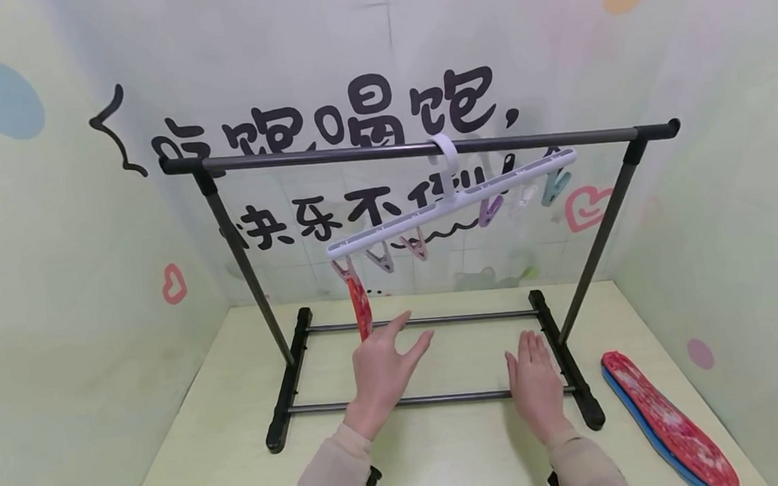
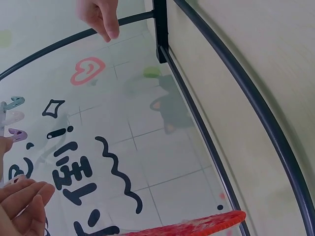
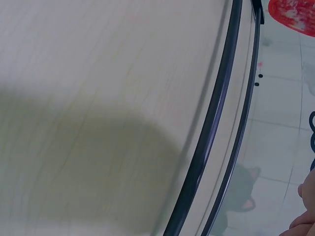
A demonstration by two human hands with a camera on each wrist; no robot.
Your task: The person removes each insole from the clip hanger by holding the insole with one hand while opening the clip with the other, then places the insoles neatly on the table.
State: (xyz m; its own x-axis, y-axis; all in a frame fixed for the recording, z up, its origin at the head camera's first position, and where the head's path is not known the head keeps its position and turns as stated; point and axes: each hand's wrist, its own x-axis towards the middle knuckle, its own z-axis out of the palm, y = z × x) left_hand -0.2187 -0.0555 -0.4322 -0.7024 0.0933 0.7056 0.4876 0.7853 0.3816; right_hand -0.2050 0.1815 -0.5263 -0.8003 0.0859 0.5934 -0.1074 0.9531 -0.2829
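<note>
A red insole (image 1: 361,309) hangs from the lowest, leftmost clip (image 1: 346,268) of a lavender clip hanger (image 1: 421,214). The hanger hooks over the black rail and slants, its left end down. My left hand (image 1: 384,367) is just below the insole's lower end, thumb and forefinger apart; whether it touches the insole cannot be told. In the left wrist view its fingers (image 2: 27,204) show at the lower left, the insole (image 2: 197,226) at the bottom. My right hand (image 1: 536,383), holding nothing, has its fingers straight near the rack's right foot.
The black rack (image 1: 389,152) has two low crossbars (image 1: 441,400) and stands on a pale tabletop (image 1: 206,436). Another red insole (image 1: 672,419) with a blue edge lies to its right. Several other clips (image 1: 491,211) dangle from the hanger. A printed wall stands behind.
</note>
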